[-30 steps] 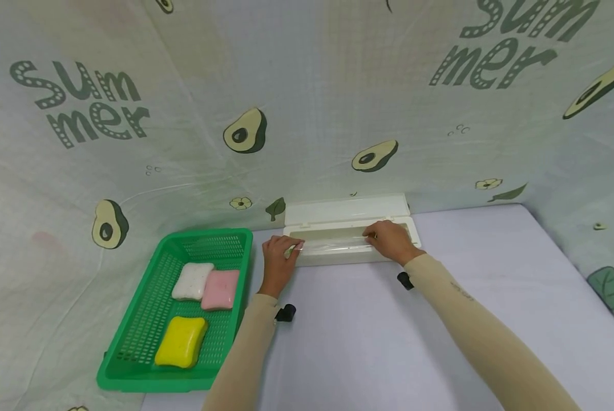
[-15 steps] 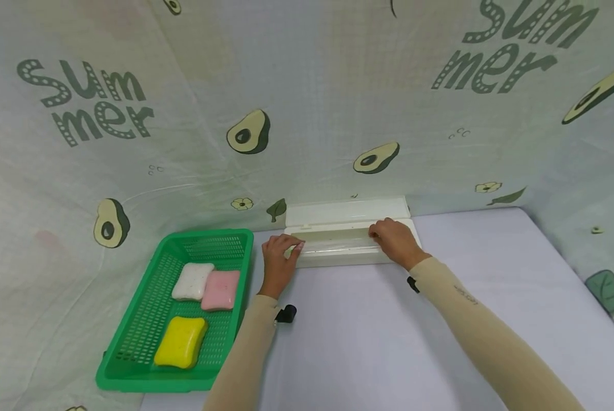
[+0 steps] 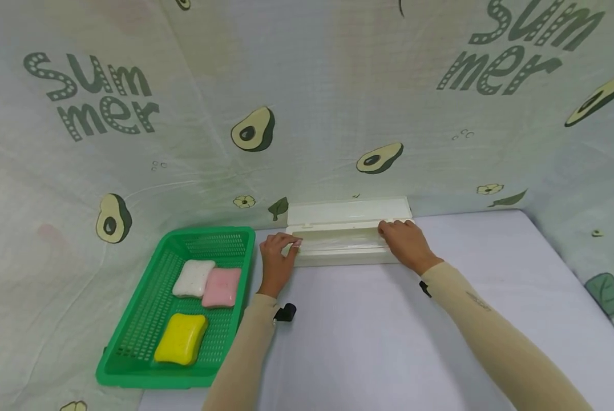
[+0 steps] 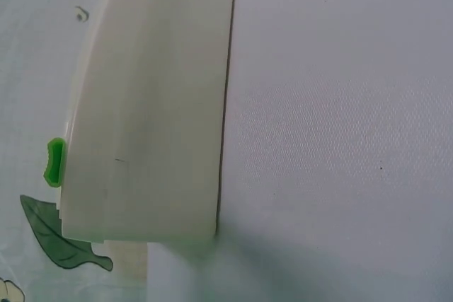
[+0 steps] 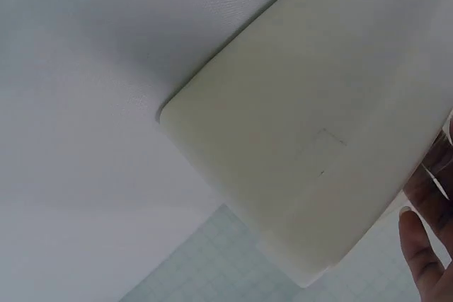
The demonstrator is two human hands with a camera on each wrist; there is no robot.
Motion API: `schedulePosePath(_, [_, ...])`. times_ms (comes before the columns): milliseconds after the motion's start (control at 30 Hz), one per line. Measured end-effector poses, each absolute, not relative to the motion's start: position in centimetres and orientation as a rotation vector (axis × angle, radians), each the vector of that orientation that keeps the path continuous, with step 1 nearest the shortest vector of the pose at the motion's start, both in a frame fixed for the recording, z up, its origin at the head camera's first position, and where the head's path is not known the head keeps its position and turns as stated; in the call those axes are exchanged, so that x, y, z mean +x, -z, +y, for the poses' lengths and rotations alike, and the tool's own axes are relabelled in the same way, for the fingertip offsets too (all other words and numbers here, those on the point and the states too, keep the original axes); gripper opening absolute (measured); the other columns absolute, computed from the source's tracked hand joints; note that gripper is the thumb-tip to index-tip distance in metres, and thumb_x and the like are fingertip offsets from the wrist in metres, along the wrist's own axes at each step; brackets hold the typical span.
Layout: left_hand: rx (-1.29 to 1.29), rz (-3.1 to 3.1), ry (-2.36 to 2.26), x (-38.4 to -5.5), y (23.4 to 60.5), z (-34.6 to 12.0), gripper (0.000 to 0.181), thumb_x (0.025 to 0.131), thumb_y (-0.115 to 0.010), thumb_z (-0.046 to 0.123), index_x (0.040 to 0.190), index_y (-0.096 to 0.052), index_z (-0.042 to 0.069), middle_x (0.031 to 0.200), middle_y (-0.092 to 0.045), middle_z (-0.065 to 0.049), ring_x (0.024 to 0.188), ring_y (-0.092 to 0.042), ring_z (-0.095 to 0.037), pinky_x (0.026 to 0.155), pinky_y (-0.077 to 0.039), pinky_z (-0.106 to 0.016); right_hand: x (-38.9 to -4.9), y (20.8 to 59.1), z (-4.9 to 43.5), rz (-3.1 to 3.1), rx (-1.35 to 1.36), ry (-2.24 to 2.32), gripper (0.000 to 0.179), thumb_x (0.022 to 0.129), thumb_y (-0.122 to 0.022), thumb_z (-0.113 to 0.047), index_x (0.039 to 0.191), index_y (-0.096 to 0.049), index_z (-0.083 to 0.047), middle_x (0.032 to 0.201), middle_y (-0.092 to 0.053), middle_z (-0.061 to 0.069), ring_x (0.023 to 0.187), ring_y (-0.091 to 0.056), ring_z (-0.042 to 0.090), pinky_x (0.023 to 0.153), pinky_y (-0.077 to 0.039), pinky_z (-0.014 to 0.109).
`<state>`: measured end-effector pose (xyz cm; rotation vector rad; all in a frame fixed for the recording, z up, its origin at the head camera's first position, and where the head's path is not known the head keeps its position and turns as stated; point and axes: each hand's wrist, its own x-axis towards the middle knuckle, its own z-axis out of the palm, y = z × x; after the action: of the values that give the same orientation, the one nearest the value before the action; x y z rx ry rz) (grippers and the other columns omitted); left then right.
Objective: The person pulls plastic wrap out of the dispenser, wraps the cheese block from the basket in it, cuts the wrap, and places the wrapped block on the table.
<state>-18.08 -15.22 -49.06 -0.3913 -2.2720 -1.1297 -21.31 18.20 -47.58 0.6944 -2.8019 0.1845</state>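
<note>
A long white box (image 3: 345,259), which looks like a cling film dispenser, lies at the back of the table with its lid (image 3: 349,212) tipped back. Clear shiny film (image 3: 340,242) shows across its opening. At the box's left end my left hand (image 3: 277,260) pinches the film's edge between thumb and forefinger. My right hand (image 3: 406,244) has its fingers bent over the opening near the right end; I cannot tell whether they grip film. A small green piece (image 4: 54,163) sits on the box's edge in the left wrist view, where the left hand is hidden.
Left of the box stands a green basket (image 3: 124,319) holding a white soap bar (image 3: 194,278), a pink one (image 3: 221,287) and a yellow one (image 3: 181,338). A printed cloth (image 3: 307,114) hangs behind the box. The table (image 3: 348,337) has a pale cover.
My right hand has slid rightward along the box toward its right end. My left hand has stayed at the left end. The box and basket have kept their places.
</note>
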Motion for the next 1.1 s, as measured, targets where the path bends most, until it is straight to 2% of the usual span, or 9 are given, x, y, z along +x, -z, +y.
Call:
schedulePosePath(200, [-0.333, -2.253, 1.146, -18.1, 48.9, -15.4, 0.009, 0.097, -0.076, 0.01, 0.099, -0.081, 0.002, 0.096, -0.075, -0.011, 0.093, -0.059, -0.034, 0.092, -0.034, -0.056, -20.3, 47.3, 18.7, -2.776, 0.757, -0.318, 0.009, 0.103, -0.064, -0.003, 0.112, -0.066, -0.004, 0.106, -0.077, 0.013, 0.104, -0.073, 0.033, 0.093, -0.054, 0.05])
schedulePosePath(367, [-0.282, -2.268, 1.186, -17.9, 48.8, -15.5, 0.011, 0.098, -0.076, 0.01, 0.101, -0.081, 0.001, 0.096, -0.075, -0.013, 0.093, -0.059, -0.034, 0.094, -0.034, -0.055, -19.7, 47.7, 19.3, -2.74, 0.81, -0.486, 0.015, 0.094, -0.078, -0.004, 0.107, -0.069, -0.005, 0.1, -0.075, 0.01, 0.098, -0.071, 0.032, 0.096, -0.053, 0.053])
schedulePosePath(433, [-0.276, -2.27, 1.195, -17.9, 48.7, -15.5, 0.012, 0.098, -0.076, 0.011, 0.102, -0.081, 0.001, 0.096, -0.075, -0.013, 0.093, -0.059, -0.035, 0.094, -0.033, -0.055, -19.7, 47.8, 19.4, -2.714, 0.812, -0.533, 0.015, 0.091, -0.082, -0.004, 0.102, -0.072, -0.005, 0.096, -0.074, 0.007, 0.094, -0.07, 0.03, 0.093, -0.053, 0.052])
schedulePosePath(533, [-0.274, -2.271, 1.193, -17.8, 48.8, -15.5, 0.012, 0.098, -0.076, 0.011, 0.102, -0.081, 0.001, 0.096, -0.075, -0.013, 0.093, -0.058, -0.035, 0.094, -0.033, -0.055, -19.7, 48.1, 19.6, -2.664, 0.8, -0.58, 0.012, 0.09, -0.08, 0.002, 0.098, -0.074, -0.004, 0.096, -0.075, 0.008, 0.095, -0.071, 0.032, 0.091, -0.055, 0.051])
schedulePosePath(667, [-0.275, -2.273, 1.172, -17.8, 48.9, -15.5, 0.011, 0.097, -0.077, 0.01, 0.102, -0.082, 0.002, 0.096, -0.075, -0.013, 0.093, -0.059, -0.034, 0.093, -0.034, -0.055, -19.4, 48.3, 19.8, -2.588, 0.776, -0.581, 0.013, 0.091, -0.077, 0.004, 0.101, -0.074, -0.002, 0.1, -0.076, 0.01, 0.094, -0.072, 0.034, 0.086, -0.057, 0.05])
schedulePosePath(900, [-0.277, -2.26, 1.144, -17.7, 49.1, -15.4, 0.011, 0.096, -0.078, 0.009, 0.103, -0.083, 0.002, 0.095, -0.074, -0.012, 0.092, -0.059, -0.034, 0.091, -0.035, -0.055, -18.9, 48.6, 20.2, -2.436, 0.715, -0.547, 0.014, 0.086, -0.083, 0.002, 0.097, -0.075, -0.003, 0.093, -0.074, 0.007, 0.08, -0.074, 0.028, 0.068, -0.061, 0.045])
schedulePosePath(1100, [-0.278, -2.245, 1.177, -17.5, 49.1, -15.4, 0.012, 0.095, -0.078, 0.008, 0.103, -0.083, 0.001, 0.095, -0.07, -0.013, 0.093, -0.057, -0.036, 0.093, -0.034, -0.057, -18.2, 48.5, 20.5, -2.419, 0.746, -0.415, 0.018, 0.083, -0.085, 0.004, 0.097, -0.075, 0.0, 0.092, -0.07, 0.009, 0.077, -0.072, 0.026, 0.064, -0.06, 0.041])
